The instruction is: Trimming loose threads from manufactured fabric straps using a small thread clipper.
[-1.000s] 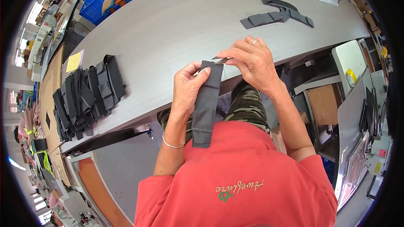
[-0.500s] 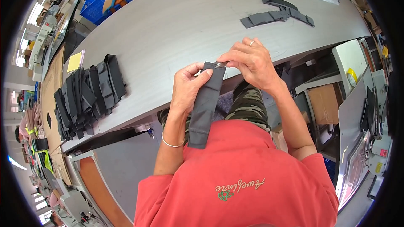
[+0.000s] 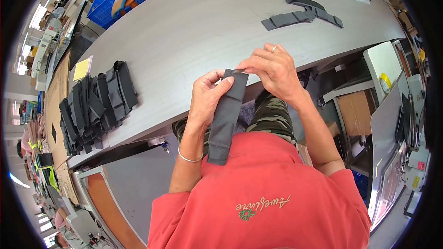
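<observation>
A long dark grey fabric strip [image 3: 224,115] hangs over my lap. My left hand [image 3: 210,94] pinches its upper end between thumb and fingers. At the strip's top corner my right hand [image 3: 273,71] is closed, thumb against forefinger, on a small slim metal tool [image 3: 238,70]. Most of that tool is hidden by the fingers, so its kind does not show. Its tip touches or lies very near the strip's top edge.
On the grey table [image 3: 194,23], a heap of dark fabric strips [image 3: 97,101] lies at left beside a yellow pad [image 3: 82,68]. A few more strips [image 3: 290,18] lie far right. A blue crate [image 3: 104,7] stands beyond the far left edge, and a cardboard box [image 3: 357,113] sits below right.
Both hands stay at the strip's top end. My right hand has shifted slightly, and the tool's bright metal shows less than before. The strip hangs almost the same.
</observation>
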{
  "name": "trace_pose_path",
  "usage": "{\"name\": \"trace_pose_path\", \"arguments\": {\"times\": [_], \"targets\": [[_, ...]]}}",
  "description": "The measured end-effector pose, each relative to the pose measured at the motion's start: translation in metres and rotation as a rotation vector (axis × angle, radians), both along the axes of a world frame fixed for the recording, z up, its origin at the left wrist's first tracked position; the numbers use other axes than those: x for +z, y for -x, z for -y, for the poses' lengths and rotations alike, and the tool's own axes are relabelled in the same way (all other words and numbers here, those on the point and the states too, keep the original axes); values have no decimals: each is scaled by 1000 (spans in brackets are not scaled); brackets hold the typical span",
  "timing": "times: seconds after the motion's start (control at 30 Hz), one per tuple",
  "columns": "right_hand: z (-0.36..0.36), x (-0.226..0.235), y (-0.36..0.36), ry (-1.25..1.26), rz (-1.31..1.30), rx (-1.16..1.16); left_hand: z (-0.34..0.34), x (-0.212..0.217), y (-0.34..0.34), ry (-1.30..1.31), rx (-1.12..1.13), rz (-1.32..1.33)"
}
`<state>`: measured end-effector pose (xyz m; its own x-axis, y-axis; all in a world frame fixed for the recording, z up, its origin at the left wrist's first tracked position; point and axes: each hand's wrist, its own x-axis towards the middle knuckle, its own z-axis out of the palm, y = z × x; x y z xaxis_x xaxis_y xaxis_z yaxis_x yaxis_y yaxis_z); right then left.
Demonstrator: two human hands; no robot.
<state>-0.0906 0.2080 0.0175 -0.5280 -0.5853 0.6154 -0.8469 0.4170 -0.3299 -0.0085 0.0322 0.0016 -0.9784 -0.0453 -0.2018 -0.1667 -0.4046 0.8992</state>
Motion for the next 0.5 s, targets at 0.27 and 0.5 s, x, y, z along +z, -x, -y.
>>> {"name": "trace_pose_path", "arguments": {"times": [0.27,0.5], "targets": [[-5,-3,-5,283,225,-47,5,-6,3,-58,79,-36],[-10,-9,-9,178,178,-41,6,-4,4,-89,111,-67]]}}
